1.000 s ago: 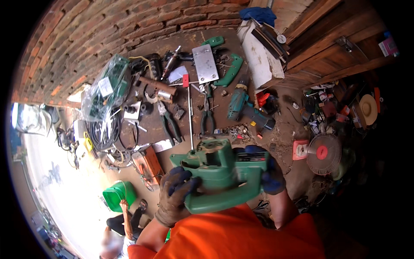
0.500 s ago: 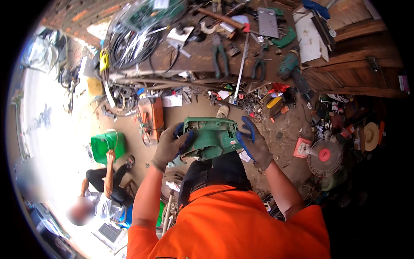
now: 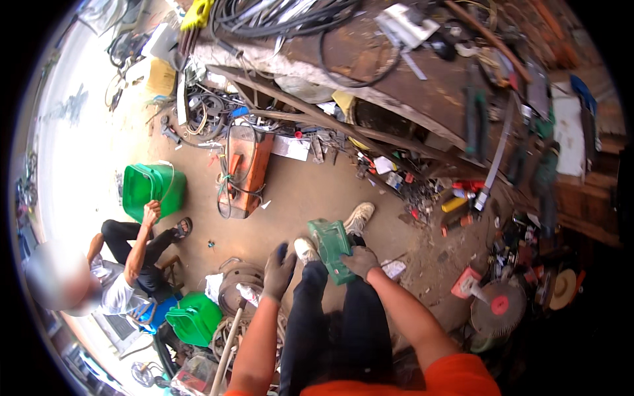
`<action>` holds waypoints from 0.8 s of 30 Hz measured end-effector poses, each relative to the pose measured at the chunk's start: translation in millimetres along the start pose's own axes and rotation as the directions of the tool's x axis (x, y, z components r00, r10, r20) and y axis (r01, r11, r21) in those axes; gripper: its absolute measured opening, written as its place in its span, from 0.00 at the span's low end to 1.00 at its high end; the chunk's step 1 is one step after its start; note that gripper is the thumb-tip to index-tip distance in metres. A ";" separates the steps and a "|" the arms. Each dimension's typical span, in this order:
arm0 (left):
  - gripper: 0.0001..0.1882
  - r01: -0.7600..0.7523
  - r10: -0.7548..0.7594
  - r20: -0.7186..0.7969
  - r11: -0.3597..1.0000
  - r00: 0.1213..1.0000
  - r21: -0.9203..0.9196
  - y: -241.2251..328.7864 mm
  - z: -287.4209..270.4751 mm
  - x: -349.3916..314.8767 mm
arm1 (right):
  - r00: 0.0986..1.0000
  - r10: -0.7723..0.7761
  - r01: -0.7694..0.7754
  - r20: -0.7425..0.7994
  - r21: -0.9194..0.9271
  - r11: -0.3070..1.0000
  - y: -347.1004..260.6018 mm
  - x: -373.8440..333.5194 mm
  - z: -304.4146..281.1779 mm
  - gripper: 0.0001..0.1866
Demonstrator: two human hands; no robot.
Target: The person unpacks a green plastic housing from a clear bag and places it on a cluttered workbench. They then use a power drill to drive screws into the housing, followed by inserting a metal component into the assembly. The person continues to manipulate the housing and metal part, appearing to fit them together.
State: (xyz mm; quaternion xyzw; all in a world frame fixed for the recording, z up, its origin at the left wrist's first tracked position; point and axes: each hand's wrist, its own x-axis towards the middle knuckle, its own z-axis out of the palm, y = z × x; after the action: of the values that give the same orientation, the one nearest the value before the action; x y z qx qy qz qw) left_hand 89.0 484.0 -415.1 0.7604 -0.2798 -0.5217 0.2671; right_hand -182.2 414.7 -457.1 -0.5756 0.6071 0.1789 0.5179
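Note:
A green plastic housing, like a power tool's shell, hangs over my legs and shoes. My right hand, in a grey-brown work glove, grips its right edge; part of the fingers is hidden against it. My left hand, gloved alike with blue at the fingertips, is apart from the housing on its left. Its fingers are stretched out and hold nothing.
A cluttered workbench spans the far side. An orange cable-wrapped machine stands on the floor. At left a seated person holds a green bucket's handle. A fan lies at right.
My left hand has let go of the green housing and moved away from it. The right hand keeps hold of the housing, now lower and turned. The view has swung left.

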 end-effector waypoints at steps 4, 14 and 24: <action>0.24 0.264 -0.264 -0.005 0.964 0.964 0.015 -163.2 -37.7 -53.1 | 0.969 0.206 -0.199 -0.139 0.062 0.978 15.0 128.2 50.9 0.28; 0.12 0.706 -0.739 -0.126 0.671 0.662 -0.225 -306.7 -74.3 -226.9 | 0.927 0.018 0.000 -0.375 0.049 0.999 -2.8 269.7 22.6 0.37; 0.18 0.254 -0.256 -0.004 0.961 0.967 -0.108 -142.0 -53.5 -121.5 | 0.980 -0.114 0.165 -0.160 0.357 0.919 23.5 30.6 -2.9 0.39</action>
State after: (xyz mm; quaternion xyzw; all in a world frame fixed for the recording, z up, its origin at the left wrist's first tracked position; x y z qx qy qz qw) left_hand 123.9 675.2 -419.2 0.7795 -0.1490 -0.5590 0.2403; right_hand -198.1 403.1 -490.4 -0.5209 0.6209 -0.0153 0.5855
